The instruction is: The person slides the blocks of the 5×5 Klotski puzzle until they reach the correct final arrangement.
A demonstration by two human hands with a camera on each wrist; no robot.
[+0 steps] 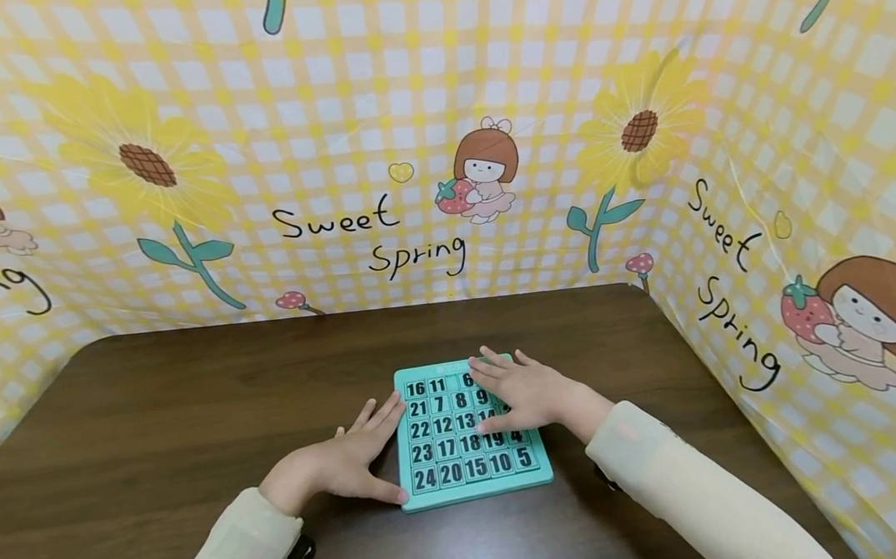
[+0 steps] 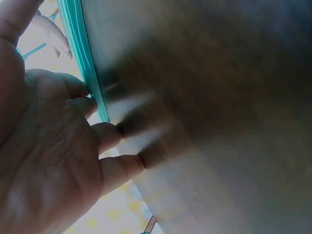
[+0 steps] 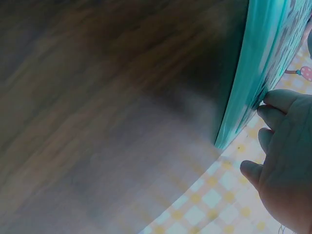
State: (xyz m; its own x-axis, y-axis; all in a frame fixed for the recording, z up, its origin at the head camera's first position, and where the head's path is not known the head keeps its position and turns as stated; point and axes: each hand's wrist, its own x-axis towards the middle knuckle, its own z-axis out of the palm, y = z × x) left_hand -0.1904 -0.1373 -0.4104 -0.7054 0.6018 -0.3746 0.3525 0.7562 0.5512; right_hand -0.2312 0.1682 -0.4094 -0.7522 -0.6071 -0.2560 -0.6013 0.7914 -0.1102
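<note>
A turquoise sliding number puzzle [image 1: 482,495] lies flat on the table, its black-numbered tiles in rows, with a gap in the top row between 11 and 6. My left hand [image 1: 343,466] rests along the puzzle's left edge, thumb near the lower corner, fingers stretched toward the upper side. Over the upper right of the puzzle is my right hand [image 1: 530,393], fingers extended and spread, covering several tiles. In the right wrist view its fingertips touch the tile face beside the turquoise rim [image 3: 248,73]. Some numbers on the right are hidden beneath this hand.
The dark wooden table [image 1: 198,407] extends around the puzzle. Behind and to the right stands a yellow-and-white checked cloth [image 1: 321,135] printed with flowers, lettering and cartoon figures. Both sleeves are pale, and a black strap [image 1: 301,553] shows at the left wrist.
</note>
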